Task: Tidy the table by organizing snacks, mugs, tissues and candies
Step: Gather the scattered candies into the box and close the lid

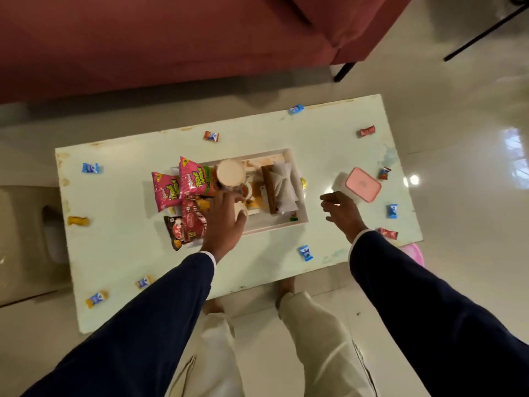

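A white tray [297,222] sits mid-table holding pink snack packets [195,179], a red packet [192,220], a cream mug [230,172] and white tissues [282,186] in a brown holder. My left hand [224,217] reaches into the tray's left part, over a second pale mug [242,214] and beside the packets; its grip is hidden. My right hand [342,210] hovers over the table to the right of the tray, fingers loosely spread, holding nothing. Just beyond it stands a white box with a pink lid [363,184]. Several wrapped candies lie scattered, such as a blue one [305,252] and a red one [367,131].
The pale table [120,253] stands on a glossy tiled floor. A red sofa [171,38] runs along the far side. More candies lie near the table's edges, one blue [90,168], one yellow [77,221]. A pink object [415,252] shows below the right edge.
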`<state>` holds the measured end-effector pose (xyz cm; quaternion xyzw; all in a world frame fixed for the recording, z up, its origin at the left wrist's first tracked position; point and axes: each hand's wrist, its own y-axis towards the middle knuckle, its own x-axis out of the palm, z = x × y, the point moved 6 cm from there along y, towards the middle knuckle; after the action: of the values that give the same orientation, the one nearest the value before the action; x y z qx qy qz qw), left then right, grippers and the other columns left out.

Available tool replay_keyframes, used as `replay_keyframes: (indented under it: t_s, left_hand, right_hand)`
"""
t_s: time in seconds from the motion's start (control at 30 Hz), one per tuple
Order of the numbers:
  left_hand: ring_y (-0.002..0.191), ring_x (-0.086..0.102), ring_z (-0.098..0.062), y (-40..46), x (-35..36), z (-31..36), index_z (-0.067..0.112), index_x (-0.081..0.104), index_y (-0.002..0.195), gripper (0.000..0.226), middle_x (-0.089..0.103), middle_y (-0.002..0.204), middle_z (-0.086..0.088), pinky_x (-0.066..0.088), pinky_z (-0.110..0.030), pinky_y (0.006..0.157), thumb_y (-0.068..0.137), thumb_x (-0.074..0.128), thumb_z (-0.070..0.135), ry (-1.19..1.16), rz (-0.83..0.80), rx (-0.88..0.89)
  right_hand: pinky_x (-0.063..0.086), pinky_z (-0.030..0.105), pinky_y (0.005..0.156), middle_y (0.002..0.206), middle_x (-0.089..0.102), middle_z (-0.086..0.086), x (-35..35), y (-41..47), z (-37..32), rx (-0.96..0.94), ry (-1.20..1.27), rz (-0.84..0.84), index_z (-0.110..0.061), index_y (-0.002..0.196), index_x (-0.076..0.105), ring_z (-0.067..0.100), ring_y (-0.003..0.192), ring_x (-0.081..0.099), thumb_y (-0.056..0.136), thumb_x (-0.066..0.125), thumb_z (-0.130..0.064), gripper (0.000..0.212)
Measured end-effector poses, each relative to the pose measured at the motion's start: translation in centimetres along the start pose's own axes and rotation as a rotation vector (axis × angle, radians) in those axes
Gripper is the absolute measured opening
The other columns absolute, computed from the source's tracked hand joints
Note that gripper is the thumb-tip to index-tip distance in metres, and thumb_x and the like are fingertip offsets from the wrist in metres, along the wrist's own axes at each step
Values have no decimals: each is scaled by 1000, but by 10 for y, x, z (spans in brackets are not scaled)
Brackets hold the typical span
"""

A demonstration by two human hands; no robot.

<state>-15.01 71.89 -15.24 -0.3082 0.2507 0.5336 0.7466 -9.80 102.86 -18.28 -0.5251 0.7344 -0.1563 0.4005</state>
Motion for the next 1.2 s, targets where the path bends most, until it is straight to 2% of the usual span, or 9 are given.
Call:
replay_keyframes:
  t_s: [0.17,0.27,0.37,0.53,0.67,0.73,0.87,1.0,1.2]
  left_hand:
    - [104,56,-16,7,54,49,13,62,114,31,53,118,-2,47,-34,92,87,60,-3,-142,-161,104]
    - [99,56,-8,15,95,71,14,61,114,31,52,116,4,45,-20,91,91,52,-4,-214,-232,84]
    - [98,56,-4,25,144,93,21,59,114,33,51,116,5,42,-15,88,93,51,-3,-189,-304,71]
    - [100,59,-5,53,218,123,21,53,131,45,47,128,4,48,-25,85,91,58,-1,-121,-432,37]
    - [110,58,-16,82,256,135,15,38,151,69,39,147,-6,48,-26,90,91,68,2,-117,-461,-91]
    - [114,58,-18,91,265,141,16,36,153,73,39,149,-2,46,-27,92,91,73,10,-221,-447,-205]
    - [129,56,-19,91,268,162,33,46,147,57,54,146,5,49,-38,99,96,52,57,-701,-381,-481]
    - [124,62,-24,78,270,185,36,52,140,59,60,141,-2,54,-45,98,92,35,66,-890,-318,-489]
    - [118,63,-19,73,267,190,34,56,126,51,62,130,3,57,-35,92,96,31,65,-827,-211,-425]
  right_hand:
    - [48,24,78,117,66,9,-40,11,11,-117,-269,71,-11,112,68,24,97,64,87,64,-4,26]
    - [44,36,93,128,56,16,-71,38,16,-296,-535,186,-8,125,60,36,114,55,79,69,-3,47]
    - [45,46,92,135,47,13,-102,71,25,-315,-743,310,-14,132,50,38,118,47,71,77,-18,67]
    - [44,47,96,139,45,8,-117,122,49,-341,-945,97,-16,143,37,35,127,44,63,88,-42,99]
    - [49,44,87,127,51,9,-117,134,55,-401,-819,50,-14,137,40,34,116,52,66,85,-34,86]
    - [48,42,95,130,52,9,-116,132,56,-381,-694,-23,-13,138,41,32,118,52,66,86,-33,87]
    - [50,27,86,127,57,-3,-120,100,60,-217,-191,-158,-20,139,45,16,109,57,63,89,-46,91]
    - [52,16,75,117,58,-16,-122,64,62,-140,-3,-162,-29,136,48,0,97,61,59,82,-66,92]
    - [55,15,72,121,62,-17,-120,54,63,-74,118,-173,-29,137,52,5,99,67,59,83,-67,92]
